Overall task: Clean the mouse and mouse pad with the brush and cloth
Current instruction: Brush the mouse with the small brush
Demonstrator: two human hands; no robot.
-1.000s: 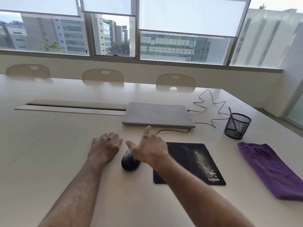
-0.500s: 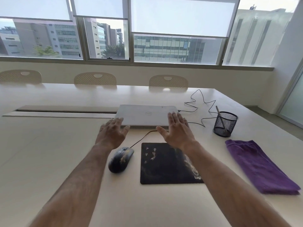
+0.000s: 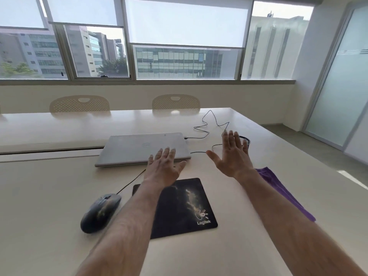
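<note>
A dark wired mouse (image 3: 101,212) lies on the pale table, just left of a black Logitek mouse pad (image 3: 185,206). A purple cloth (image 3: 282,190) lies to the right, partly hidden by my right forearm. My left hand (image 3: 165,168) hovers open above the pad's far edge, fingers over the laptop's near edge. My right hand (image 3: 232,154) is raised open in front of a black mesh pen holder (image 3: 246,140), which it mostly hides. No brush is visible.
A closed grey laptop (image 3: 139,148) sits behind the pad, with a thin black cable (image 3: 207,124) looping off its right side. Two beige chair backs (image 3: 79,104) stand at the table's far edge. The table's right edge (image 3: 298,150) runs diagonally.
Both hands have shifted right and farther from me. The right hand left the laptop area and now covers the pen holder. The view has turned right.
</note>
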